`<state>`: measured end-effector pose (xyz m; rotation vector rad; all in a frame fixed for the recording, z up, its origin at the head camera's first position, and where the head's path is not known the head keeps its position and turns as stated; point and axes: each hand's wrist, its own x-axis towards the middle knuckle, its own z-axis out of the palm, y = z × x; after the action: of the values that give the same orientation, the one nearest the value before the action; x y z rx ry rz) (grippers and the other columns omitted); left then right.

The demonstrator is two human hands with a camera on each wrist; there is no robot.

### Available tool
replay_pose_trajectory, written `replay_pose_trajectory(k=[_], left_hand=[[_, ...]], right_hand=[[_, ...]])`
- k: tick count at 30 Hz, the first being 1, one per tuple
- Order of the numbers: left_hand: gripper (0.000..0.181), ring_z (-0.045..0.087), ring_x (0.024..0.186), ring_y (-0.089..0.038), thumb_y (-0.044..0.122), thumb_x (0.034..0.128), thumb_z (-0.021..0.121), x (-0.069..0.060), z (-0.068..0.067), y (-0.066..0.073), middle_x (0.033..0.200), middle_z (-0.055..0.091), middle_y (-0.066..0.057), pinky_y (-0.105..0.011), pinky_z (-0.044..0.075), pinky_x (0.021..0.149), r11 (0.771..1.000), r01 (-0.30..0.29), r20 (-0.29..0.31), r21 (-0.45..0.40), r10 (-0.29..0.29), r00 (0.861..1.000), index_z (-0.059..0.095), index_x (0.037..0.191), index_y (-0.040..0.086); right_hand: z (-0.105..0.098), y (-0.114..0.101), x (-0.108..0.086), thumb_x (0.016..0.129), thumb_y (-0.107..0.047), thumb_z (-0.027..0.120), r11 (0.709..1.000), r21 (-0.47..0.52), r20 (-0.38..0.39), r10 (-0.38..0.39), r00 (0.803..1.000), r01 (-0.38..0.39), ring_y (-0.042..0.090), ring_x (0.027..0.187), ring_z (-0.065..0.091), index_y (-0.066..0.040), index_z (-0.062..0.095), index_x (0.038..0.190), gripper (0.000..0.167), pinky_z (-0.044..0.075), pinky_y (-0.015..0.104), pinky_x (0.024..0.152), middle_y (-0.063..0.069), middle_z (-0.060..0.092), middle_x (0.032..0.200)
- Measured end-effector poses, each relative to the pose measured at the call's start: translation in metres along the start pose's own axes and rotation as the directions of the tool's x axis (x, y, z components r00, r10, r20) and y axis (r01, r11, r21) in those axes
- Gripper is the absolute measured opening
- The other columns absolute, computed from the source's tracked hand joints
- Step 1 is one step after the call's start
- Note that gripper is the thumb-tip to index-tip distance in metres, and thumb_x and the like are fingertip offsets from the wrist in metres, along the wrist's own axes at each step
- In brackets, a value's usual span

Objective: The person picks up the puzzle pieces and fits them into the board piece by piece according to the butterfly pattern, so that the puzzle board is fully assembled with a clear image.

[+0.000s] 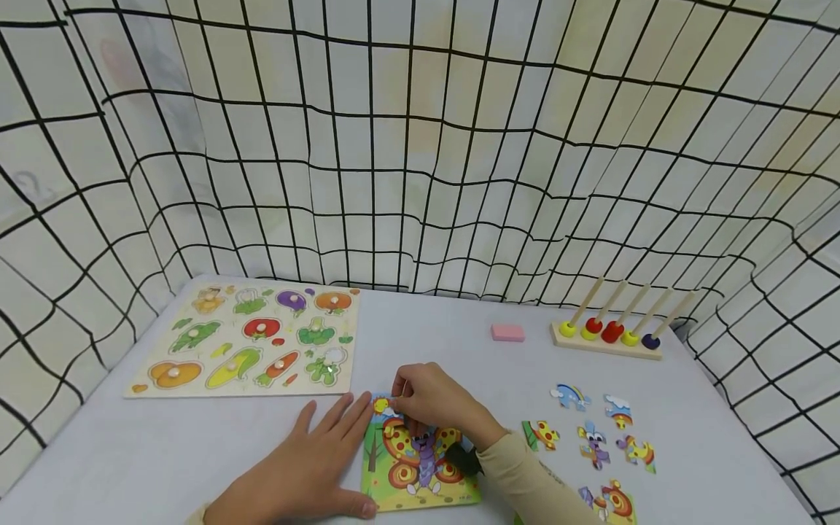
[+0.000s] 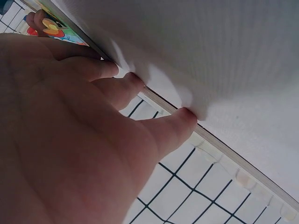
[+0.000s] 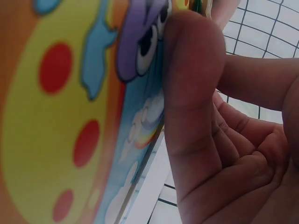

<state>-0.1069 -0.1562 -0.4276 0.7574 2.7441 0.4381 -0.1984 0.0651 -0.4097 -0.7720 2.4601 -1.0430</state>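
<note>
Butterfly puzzle: flat on the white table, near the vegetable board | left hand: fingers straight, spread, touching its left edge | right hand: fingers bent over its upper part, cannot tell whether they pinch anything | loose pieces: beside the right forearm

The head view looks forward and down across the counter toward netting. Each wrist view is tilted, close behind the fingers; the butterfly puzzle appears in all three, nearest in the right wrist's.
</note>
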Motion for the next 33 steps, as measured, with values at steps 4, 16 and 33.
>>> replay_pose_trajectory(k=[4, 16, 33], left_hand=[[0.134, 0.016, 0.162, -0.039, 0.092, 0.0757, 0.065, 0.0001, -0.0004, 0.0023, 0.177, 0.021, -0.012, -0.081, 0.012, 0.117, 1.000, 0.009, 0.002, 0.010, -0.009, 1.000, 0.029, 0.168, 0.001], [0.135, 0.015, 0.162, -0.038, 0.091, 0.0742, 0.067, 0.0011, -0.0020, 0.0048, 0.178, 0.020, -0.011, -0.080, 0.009, 0.118, 0.999, 0.036, 0.015, 0.008, -0.036, 0.999, 0.030, 0.168, 0.002], [0.134, 0.015, 0.162, -0.040, 0.090, 0.0756, 0.068, -0.0005, -0.0011, 0.0021, 0.177, 0.020, -0.012, -0.082, 0.009, 0.116, 1.000, 0.012, 0.007, -0.024, -0.012, 1.000, 0.029, 0.168, 0.001]], right_hand=[[0.0016, 0.0003, 0.0003, 0.101, -0.006, 0.074, 1.000, -0.020, -0.002, 0.003, 1.000, -0.003, 0.013, 0.045, 0.063, -0.007, 0.067, 0.090, 0.013, 0.053, 0.027, 0.045, -0.001, 0.064, 0.064], [0.0028, -0.0006, 0.0024, 0.101, -0.006, 0.074, 0.999, -0.023, 0.012, 0.023, 1.000, -0.023, 0.014, 0.044, 0.062, -0.008, 0.064, 0.091, 0.014, 0.053, 0.027, 0.044, 0.001, 0.065, 0.062], [0.0045, -0.0026, 0.0064, 0.103, -0.008, 0.071, 0.993, -0.109, 0.053, 0.055, 0.997, -0.049, 0.011, 0.044, 0.055, -0.012, 0.060, 0.098, 0.013, 0.045, 0.022, 0.044, -0.001, 0.060, 0.062]])
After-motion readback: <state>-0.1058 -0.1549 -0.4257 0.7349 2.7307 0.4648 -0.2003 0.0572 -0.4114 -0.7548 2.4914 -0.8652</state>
